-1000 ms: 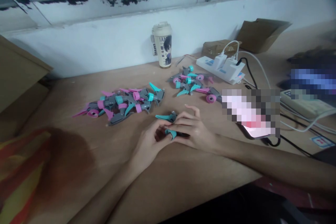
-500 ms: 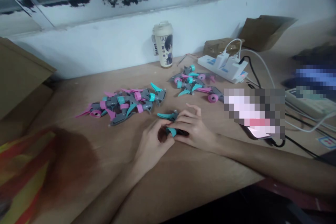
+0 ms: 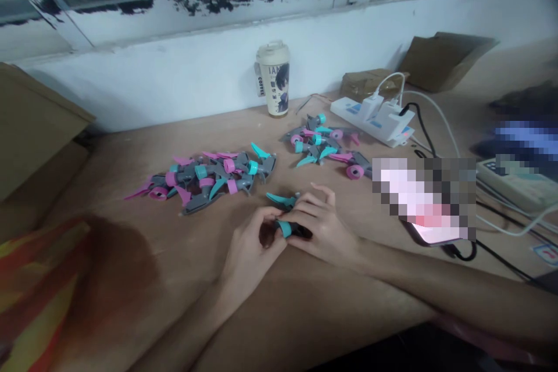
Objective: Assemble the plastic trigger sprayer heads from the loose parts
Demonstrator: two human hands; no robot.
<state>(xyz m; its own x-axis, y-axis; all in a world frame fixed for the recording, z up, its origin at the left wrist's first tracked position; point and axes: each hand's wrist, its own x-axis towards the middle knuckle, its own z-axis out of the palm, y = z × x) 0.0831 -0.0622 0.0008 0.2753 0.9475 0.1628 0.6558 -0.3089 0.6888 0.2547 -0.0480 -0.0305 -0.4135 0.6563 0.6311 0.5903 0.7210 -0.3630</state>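
Note:
Both of my hands hold one grey trigger spray head [image 3: 284, 228] with a teal collar and a teal trigger, low over the near part of the table. My left hand [image 3: 248, 250] pinches at its collar end, thumb and index finger curled round. From the right, my right hand [image 3: 325, 221] wraps its fingers over the grey body, which is mostly hidden. Beyond my left hand lies a pile of similar spray heads [image 3: 204, 170] with pink or teal parts. A second, smaller group of spray heads [image 3: 317, 139] lies farther back to the right.
At the back wall stands a lidded coffee cup [image 3: 276, 84]. A white power strip [image 3: 370, 122] with plugs and cables sits right of it. A blurred-out phone [image 3: 425, 203] lies near my right forearm. Cardboard [image 3: 35, 128] and a red-yellow bag [image 3: 39, 290] are at left.
The whole view has shifted slightly, so things appear a little lower. My hands keep nearly the same grip on the spray head.

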